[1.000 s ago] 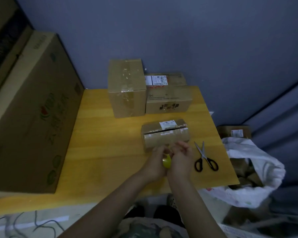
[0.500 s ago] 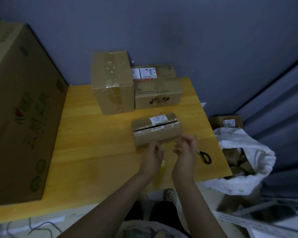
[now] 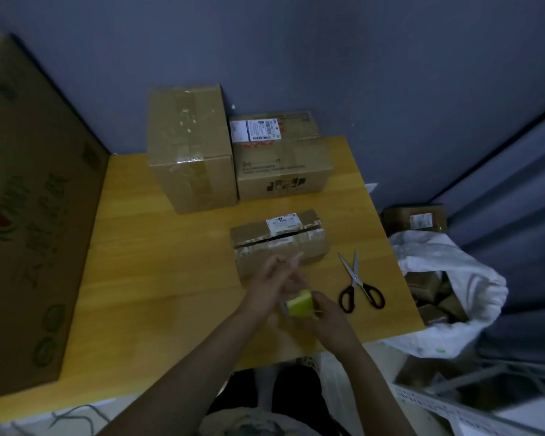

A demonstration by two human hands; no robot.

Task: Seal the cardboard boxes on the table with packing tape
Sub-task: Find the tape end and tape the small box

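A small cardboard box (image 3: 280, 243) with a white label lies mid-table, and a dark gap runs along its top seam. Just in front of it my right hand (image 3: 326, 314) grips a yellow-green roll of packing tape (image 3: 300, 305). My left hand (image 3: 272, 280) touches the roll from the left, its fingertips pinched on what looks like the tape's loose end near the box's front face. Both hands hover low over the wooden table (image 3: 158, 278).
Black-handled scissors (image 3: 357, 284) lie open right of my hands. A tall taped box (image 3: 189, 149) and a printed box (image 3: 280, 171) stand at the back. A very large carton (image 3: 29, 199) fills the left. Off the right edge sits a white bag (image 3: 453, 269) of parcels.
Half a second ago my hands were slightly apart at the box's front edge, the roll mostly hidden. Now they are together and nearer to me, with the roll showing. The scissors are uncovered.
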